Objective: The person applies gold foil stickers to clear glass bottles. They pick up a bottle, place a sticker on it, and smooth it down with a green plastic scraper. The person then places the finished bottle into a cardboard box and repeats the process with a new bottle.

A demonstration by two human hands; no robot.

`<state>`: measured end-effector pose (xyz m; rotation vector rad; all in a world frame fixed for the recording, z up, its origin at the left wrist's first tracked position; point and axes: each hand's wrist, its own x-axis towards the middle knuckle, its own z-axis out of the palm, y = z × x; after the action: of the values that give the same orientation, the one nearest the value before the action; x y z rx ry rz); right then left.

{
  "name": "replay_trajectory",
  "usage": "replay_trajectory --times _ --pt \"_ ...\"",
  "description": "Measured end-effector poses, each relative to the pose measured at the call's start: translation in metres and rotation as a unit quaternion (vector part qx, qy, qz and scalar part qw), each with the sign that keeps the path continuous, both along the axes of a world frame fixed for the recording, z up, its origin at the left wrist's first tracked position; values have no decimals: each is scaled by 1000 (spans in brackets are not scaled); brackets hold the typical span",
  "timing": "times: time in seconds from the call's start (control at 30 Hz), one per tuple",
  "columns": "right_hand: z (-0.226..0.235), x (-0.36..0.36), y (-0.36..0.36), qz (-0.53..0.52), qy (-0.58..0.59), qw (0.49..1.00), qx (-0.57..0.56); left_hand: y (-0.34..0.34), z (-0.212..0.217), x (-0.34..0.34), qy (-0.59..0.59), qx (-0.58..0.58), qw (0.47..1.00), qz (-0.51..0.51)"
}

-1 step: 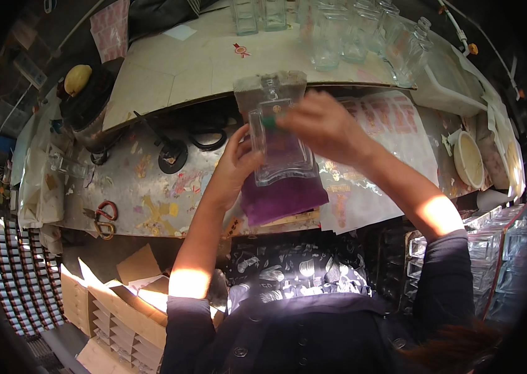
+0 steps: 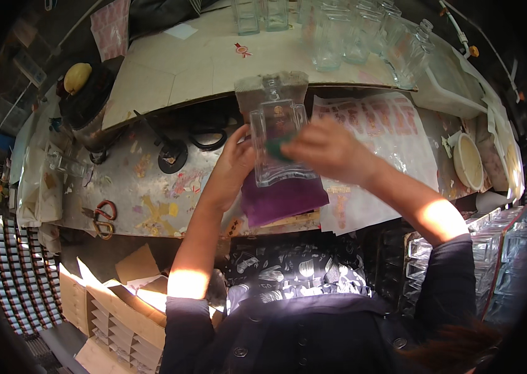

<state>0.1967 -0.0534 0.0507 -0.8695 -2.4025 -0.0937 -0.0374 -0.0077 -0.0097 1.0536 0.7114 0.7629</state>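
A clear rectangular glass bottle (image 2: 264, 176) lies on its back, neck pointing away from me, with a small gold mark and reddish print on its front. Beneath its near end is a folded purple cloth (image 2: 283, 204). My left hand (image 2: 236, 163) grips the bottle's left side, fingers bent along the edge. Pinched in my right hand (image 2: 330, 153) is a small green piece (image 2: 277, 149), pressed against the bottle's front. Motion blurs that hand, and the piece's exact kind cannot be made out. The bottle's neck rests at a greyish padded support (image 2: 248, 91).
Sheets of reddish printed labels (image 2: 394, 149) lie right of the bottle. Several clear bottles (image 2: 354, 40) stand on the raised board (image 2: 170, 71). Scissors (image 2: 102, 218), a black tape ring (image 2: 208, 139) and a dark round-based stand (image 2: 172, 157) are left; a white bowl (image 2: 468, 161) sits right.
My right hand has moved toward me with the green piece, from the bottle's upper part to its middle, uncovering the gold mark. My left hand stays on the bottle's side.
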Motion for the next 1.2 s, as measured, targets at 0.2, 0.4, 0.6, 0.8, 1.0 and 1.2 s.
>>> replay_trajectory --times 0.2,0.4,0.6,0.8,1.0,1.2 --pt "-4 -10 -30 12 192 953 -233 19 -3 -11 -44 -50 997 24" --pt "23 7 61 -76 108 990 51 35 -1 2 -42 -64 997 8" --pt "-4 -8 -66 77 119 953 -267 55 -21 35 -66 -98 991 -64" --pt "65 29 5 -161 428 778 -432 32 33 36 -72 80 988 -107" --pt "120 -32 60 15 286 878 -384 47 113 -20 -38 194 967 -158" --pt "149 -66 172 -99 234 967 -29 29 192 -146 191 356 896 184"
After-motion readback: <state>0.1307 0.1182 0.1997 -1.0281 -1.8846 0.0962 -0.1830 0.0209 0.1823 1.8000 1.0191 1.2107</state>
